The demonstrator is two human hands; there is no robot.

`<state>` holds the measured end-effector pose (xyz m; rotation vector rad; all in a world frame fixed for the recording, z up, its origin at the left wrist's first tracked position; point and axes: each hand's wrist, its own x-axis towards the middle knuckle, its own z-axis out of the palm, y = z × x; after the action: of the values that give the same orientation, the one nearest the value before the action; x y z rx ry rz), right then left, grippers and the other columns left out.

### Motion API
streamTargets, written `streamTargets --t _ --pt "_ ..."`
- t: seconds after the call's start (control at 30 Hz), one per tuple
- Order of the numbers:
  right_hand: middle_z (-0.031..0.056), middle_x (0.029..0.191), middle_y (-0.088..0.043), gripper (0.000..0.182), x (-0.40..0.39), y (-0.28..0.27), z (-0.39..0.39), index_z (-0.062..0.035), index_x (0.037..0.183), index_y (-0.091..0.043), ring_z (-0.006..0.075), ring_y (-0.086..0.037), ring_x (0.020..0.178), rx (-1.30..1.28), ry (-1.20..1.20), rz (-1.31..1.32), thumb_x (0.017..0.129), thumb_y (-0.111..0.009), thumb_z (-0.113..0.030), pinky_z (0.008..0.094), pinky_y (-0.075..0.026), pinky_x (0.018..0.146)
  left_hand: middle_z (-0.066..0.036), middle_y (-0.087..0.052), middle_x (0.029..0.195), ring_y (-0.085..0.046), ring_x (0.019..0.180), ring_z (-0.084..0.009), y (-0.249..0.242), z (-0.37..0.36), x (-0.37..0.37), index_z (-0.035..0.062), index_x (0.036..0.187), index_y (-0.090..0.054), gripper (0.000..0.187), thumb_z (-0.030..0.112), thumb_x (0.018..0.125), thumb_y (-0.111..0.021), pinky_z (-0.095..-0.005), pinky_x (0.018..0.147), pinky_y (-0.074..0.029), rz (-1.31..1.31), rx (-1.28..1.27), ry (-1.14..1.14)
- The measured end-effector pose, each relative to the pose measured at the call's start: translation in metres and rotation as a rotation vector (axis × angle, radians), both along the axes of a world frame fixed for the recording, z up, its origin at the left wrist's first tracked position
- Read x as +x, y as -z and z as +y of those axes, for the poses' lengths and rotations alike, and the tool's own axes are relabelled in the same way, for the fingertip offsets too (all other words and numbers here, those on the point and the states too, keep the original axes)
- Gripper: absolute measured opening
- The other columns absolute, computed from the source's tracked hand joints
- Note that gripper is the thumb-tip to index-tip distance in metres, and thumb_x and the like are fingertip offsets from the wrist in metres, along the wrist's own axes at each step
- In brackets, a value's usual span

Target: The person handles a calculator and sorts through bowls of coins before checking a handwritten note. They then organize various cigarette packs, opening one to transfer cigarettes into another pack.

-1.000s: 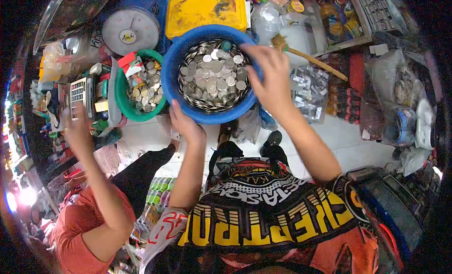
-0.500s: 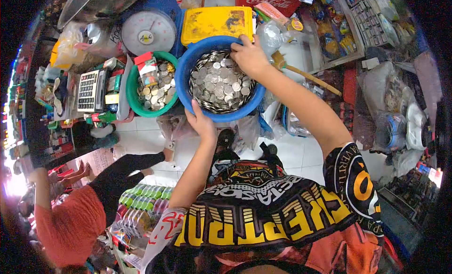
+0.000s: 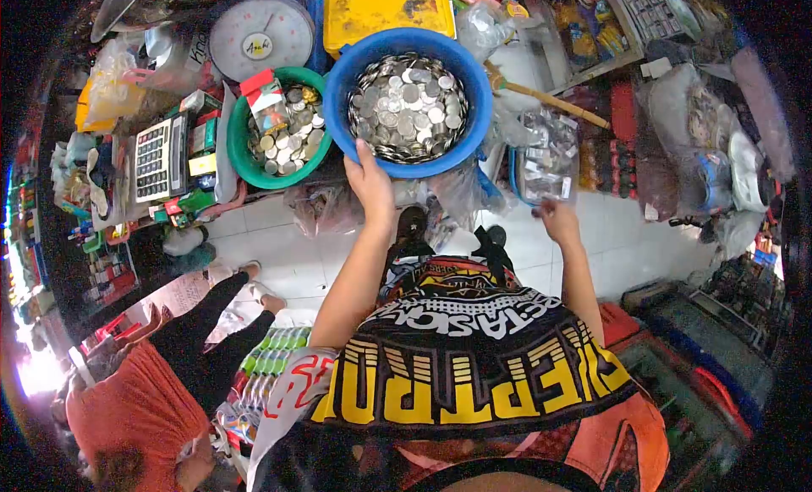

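A blue plastic basin [image 3: 484, 112] full of silver coins [image 3: 406, 103] sits in front of me. My left hand [image 3: 370, 186] grips its near-left rim, thumb up over the edge and fingers beneath. To the left stands a green basin [image 3: 241, 166] of mixed coins [image 3: 288, 150], with a red-topped packet [image 3: 266, 103] lying in it. My right hand [image 3: 560, 221] is away from the basin, lower right, just below a clear bag of small packets [image 3: 548, 158]. Its fingers are smeared by motion.
Behind the basins are a dial scale [image 3: 260, 40] and a yellow container [image 3: 389, 14]. A calculator [image 3: 161, 158] lies left, a wooden-handled tool [image 3: 550, 99] right. A person in a red-orange top [image 3: 139, 399] is at lower left. Bottle packs [image 3: 275, 357] stand near them.
My right hand has let go of the blue basin's far rim and dropped back to the lower right. The left hand keeps its grip. The view has shifted and the other person has bent lower.
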<state>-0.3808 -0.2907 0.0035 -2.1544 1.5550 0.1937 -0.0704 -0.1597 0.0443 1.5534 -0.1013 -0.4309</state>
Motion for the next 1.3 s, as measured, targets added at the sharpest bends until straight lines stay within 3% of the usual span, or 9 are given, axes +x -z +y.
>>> streamTargets --t 0.1,0.23,0.37,0.47,0.57,0.63,0.9,1.13,1.3 --pt "0.0182 0.102 -0.056 0.031 -0.018 0.01 0.025 -0.0074 0.102 -0.058 0.0311 -0.058 0.088 -0.008 0.067 0.143 0.074 -0.06 -0.021 0.0388 -0.045 0.076 -0.007 -0.05 0.103 -0.044 0.091 -0.0142 -0.005 0.011 0.002 -0.0016 0.115 -0.045 0.052 0.043 0.09 -0.038 -0.0272 0.084 -0.034 0.115 -0.071 0.053" --pt "0.0196 0.119 -0.046 0.044 -0.019 0.018 0.024 -0.0092 0.114 -0.051 0.0308 -0.053 0.097 -0.197 0.057 -0.056 0.073 -0.062 -0.021 0.0359 -0.045 0.079 0.002 -0.045 0.077 -0.043 0.068 -0.0106 0.011 0.032 -0.003 0.0105 0.083 -0.049 0.04 0.048 0.088 -0.038 -0.0246 0.061 -0.033 0.225 -0.142 0.095" --pt "0.0175 0.109 -0.05 0.047 -0.006 0.013 0.028 -0.0102 0.115 -0.05 0.0288 -0.05 0.1 0.071 -0.017 -0.46 0.072 -0.065 -0.021 0.0372 -0.045 0.081 0.001 -0.046 0.072 -0.043 0.061 -0.0097 0.025 0.062 -0.021 0.011 0.081 -0.049 0.04 0.05 0.086 -0.04 -0.0243 0.056 -0.032 0.317 -0.074 0.147" --pt "0.0159 0.107 -0.053 0.043 0.01 -0.001 0.039 -0.0115 0.114 -0.051 0.0265 -0.055 0.09 0.099 -0.142 -0.397 0.074 -0.064 -0.019 0.0332 -0.046 0.074 0.002 -0.046 0.072 -0.045 0.061 -0.0098 0.027 0.1 -0.036 0.0112 0.082 -0.05 0.037 0.047 0.086 -0.042 -0.024 0.057 -0.033 0.393 -0.088 0.215" --pt "0.0138 0.107 -0.055 0.041 0.022 -0.008 0.047 -0.0107 0.114 -0.05 0.0244 -0.057 0.085 0.136 -0.267 -0.33 0.076 -0.063 -0.019 0.0296 -0.046 0.071 0.001 -0.047 0.071 -0.045 0.062 -0.0093 0.018 0.137 -0.058 0.0102 0.081 -0.052 0.034 0.043 0.086 -0.045 -0.023 0.056 -0.034 0.322 -0.061 0.066" --pt "0.0136 0.106 -0.055 0.042 0.027 -0.005 0.057 -0.0087 0.113 -0.051 0.0235 -0.058 0.084 0.176 -0.335 -0.575 0.076 -0.063 -0.022 0.0301 -0.046 0.072 0.002 -0.047 0.07 -0.046 0.062 -0.0098 0.014 0.164 -0.067 0.0105 0.082 -0.051 0.033 0.043 0.086 -0.045 -0.0235 0.057 -0.034 0.316 -0.016 0.042" --pt "0.0159 0.109 -0.053 0.045 0.07 -0.028 0.11 -0.0078 0.116 -0.049 0.026 -0.059 0.08 0.336 -0.624 -0.451 0.076 -0.062 -0.023 0.0319 -0.047 0.073 0.001 -0.047 0.07 -0.047 0.061 -0.0094 -0.015 0.241 -0.069 0.0105 0.082 -0.051 0.026 0.036 0.086 -0.048 -0.0213 0.055 -0.033 0.204 0.02 -0.139" --pt "0.0134 0.109 -0.054 0.043 0.125 -0.055 0.149 -0.0084 0.116 -0.05 0.0216 -0.057 0.089 0.437 -0.651 -0.626 0.077 -0.062 -0.021 0.0308 -0.046 0.075 0.002 -0.047 0.07 -0.045 0.062 -0.007 -0.031 0.26 -0.007 0.011 0.081 -0.051 0.02 0.03 0.084 -0.052 -0.0214 0.056 -0.032 0.088 -0.029 -0.175" --pt "0.0122 0.107 -0.055 0.044 0.243 -0.073 0.194 -0.0084 0.117 -0.049 0.0191 -0.057 0.088 0.46 -0.674 -0.731 0.076 -0.063 -0.018 0.0289 -0.046 0.074 0.002 -0.046 0.068 -0.039 0.063 -0.006 -0.033 0.282 0.075 0.0054 0.08 -0.052 0.017 0.022 0.085 -0.053 -0.0204 0.059 -0.033 -0.142 -0.059 -0.158"
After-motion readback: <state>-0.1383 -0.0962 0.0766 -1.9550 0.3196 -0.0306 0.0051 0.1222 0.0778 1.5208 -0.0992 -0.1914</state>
